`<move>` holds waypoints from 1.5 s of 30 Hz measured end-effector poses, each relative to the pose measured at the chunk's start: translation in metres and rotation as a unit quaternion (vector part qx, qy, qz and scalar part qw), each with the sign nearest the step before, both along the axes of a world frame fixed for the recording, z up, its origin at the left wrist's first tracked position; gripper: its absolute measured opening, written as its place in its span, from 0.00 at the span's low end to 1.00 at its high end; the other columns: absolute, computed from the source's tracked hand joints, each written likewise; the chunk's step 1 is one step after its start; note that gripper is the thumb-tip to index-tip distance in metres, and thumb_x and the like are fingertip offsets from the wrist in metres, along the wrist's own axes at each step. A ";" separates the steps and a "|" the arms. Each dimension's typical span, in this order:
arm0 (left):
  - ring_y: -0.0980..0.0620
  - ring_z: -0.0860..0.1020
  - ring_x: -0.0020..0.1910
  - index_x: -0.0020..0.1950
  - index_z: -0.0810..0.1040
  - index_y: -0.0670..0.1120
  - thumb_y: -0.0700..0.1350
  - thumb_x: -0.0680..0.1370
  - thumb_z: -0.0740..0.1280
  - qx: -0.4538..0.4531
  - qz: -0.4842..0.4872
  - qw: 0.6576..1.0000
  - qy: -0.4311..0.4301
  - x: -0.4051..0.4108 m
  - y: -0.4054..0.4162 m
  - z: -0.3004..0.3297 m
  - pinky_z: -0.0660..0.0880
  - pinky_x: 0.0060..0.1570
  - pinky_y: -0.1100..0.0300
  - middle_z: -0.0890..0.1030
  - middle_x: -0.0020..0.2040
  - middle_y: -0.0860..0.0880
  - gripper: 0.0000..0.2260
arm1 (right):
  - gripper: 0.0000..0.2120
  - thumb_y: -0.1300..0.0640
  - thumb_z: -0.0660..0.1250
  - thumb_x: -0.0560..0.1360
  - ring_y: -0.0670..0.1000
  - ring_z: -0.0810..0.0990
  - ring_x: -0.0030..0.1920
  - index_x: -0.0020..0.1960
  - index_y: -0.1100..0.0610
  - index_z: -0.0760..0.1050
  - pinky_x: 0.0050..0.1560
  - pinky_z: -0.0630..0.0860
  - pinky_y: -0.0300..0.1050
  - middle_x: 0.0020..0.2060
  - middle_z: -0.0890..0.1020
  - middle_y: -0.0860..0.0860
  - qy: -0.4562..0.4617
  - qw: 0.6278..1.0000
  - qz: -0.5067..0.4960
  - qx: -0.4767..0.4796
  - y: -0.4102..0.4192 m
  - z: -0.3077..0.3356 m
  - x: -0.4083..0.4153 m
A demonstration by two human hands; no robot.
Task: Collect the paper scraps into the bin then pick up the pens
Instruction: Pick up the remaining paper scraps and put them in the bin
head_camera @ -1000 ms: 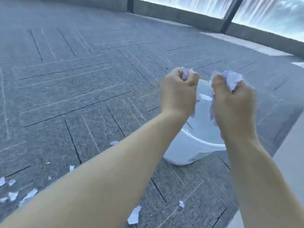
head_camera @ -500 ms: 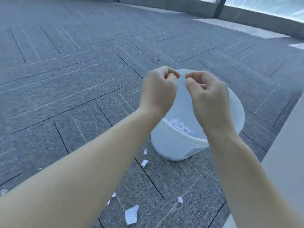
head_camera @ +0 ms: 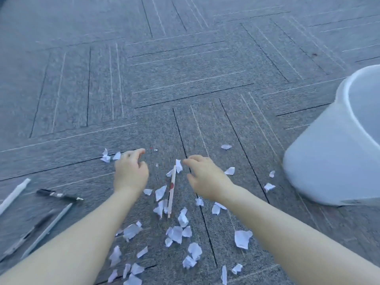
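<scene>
Several white paper scraps (head_camera: pixel 176 233) lie scattered on the grey carpet between and below my arms. A white pen with a red mark (head_camera: pixel 172 188) lies among them, pointing away from me. My left hand (head_camera: pixel 130 171) hovers low over the carpet with curled, parted fingers and holds nothing. My right hand (head_camera: pixel 205 175) is just right of the pen's far end, fingers spread, empty. The white bin (head_camera: pixel 320 161) stands at the right edge. A black pen (head_camera: pixel 59 195) and several pale pens (head_camera: pixel 47 229) lie at the left.
Grey carpet tiles with dark seams stretch away ahead. More scraps (head_camera: pixel 229 171) lie between my right hand and the bin. Another white pen (head_camera: pixel 14 194) lies at the far left edge.
Both hands let scraps fall into the bin, then came down and left to the carpet over the scattered scraps. My view swung down and left, so the bin now sits at the right.
</scene>
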State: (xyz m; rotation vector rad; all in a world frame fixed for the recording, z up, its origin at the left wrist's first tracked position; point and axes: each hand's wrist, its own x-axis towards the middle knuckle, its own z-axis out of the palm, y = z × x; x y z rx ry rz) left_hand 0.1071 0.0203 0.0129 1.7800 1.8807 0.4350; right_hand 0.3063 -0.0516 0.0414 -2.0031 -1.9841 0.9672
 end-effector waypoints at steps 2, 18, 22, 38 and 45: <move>0.41 0.63 0.69 0.71 0.68 0.51 0.41 0.76 0.60 -0.070 -0.031 0.995 0.064 -0.034 -0.004 -0.016 0.65 0.67 0.45 0.65 0.73 0.44 0.23 | 0.26 0.56 0.55 0.81 0.56 0.52 0.77 0.77 0.53 0.54 0.73 0.59 0.56 0.78 0.55 0.51 -0.048 0.998 0.017 -0.024 0.008 -0.023 -0.005; 0.54 0.68 0.58 0.60 0.76 0.46 0.52 0.75 0.66 0.037 -0.303 0.952 0.028 -0.040 -0.053 -0.045 0.71 0.60 0.56 0.74 0.57 0.52 0.16 | 0.13 0.65 0.61 0.78 0.57 0.74 0.62 0.60 0.62 0.76 0.55 0.77 0.48 0.61 0.77 0.54 -0.142 0.978 0.067 0.139 0.018 -0.069 -0.020; 0.54 0.70 0.45 0.43 0.77 0.46 0.47 0.75 0.65 0.079 -0.380 0.921 0.008 -0.061 -0.085 -0.050 0.75 0.47 0.58 0.75 0.44 0.52 0.05 | 0.07 0.66 0.68 0.73 0.57 0.78 0.47 0.50 0.61 0.80 0.46 0.78 0.52 0.45 0.81 0.54 -0.125 0.968 0.100 0.193 -0.022 -0.075 -0.024; 0.46 0.68 0.62 0.63 0.72 0.50 0.47 0.78 0.61 0.061 -0.349 0.925 0.140 -0.062 -0.066 -0.046 0.66 0.61 0.51 0.72 0.63 0.47 0.14 | 0.08 0.60 0.59 0.79 0.52 0.69 0.53 0.56 0.55 0.73 0.58 0.75 0.52 0.54 0.71 0.51 -0.156 0.960 0.217 0.088 0.043 -0.062 -0.026; 0.50 0.71 0.42 0.47 0.76 0.46 0.43 0.75 0.59 0.120 -0.309 0.942 0.045 -0.084 -0.100 -0.049 0.71 0.42 0.54 0.75 0.43 0.50 0.07 | 0.05 0.59 0.63 0.73 0.50 0.73 0.49 0.45 0.54 0.77 0.46 0.78 0.50 0.47 0.75 0.47 -0.091 0.959 0.245 0.107 -0.018 -0.059 0.008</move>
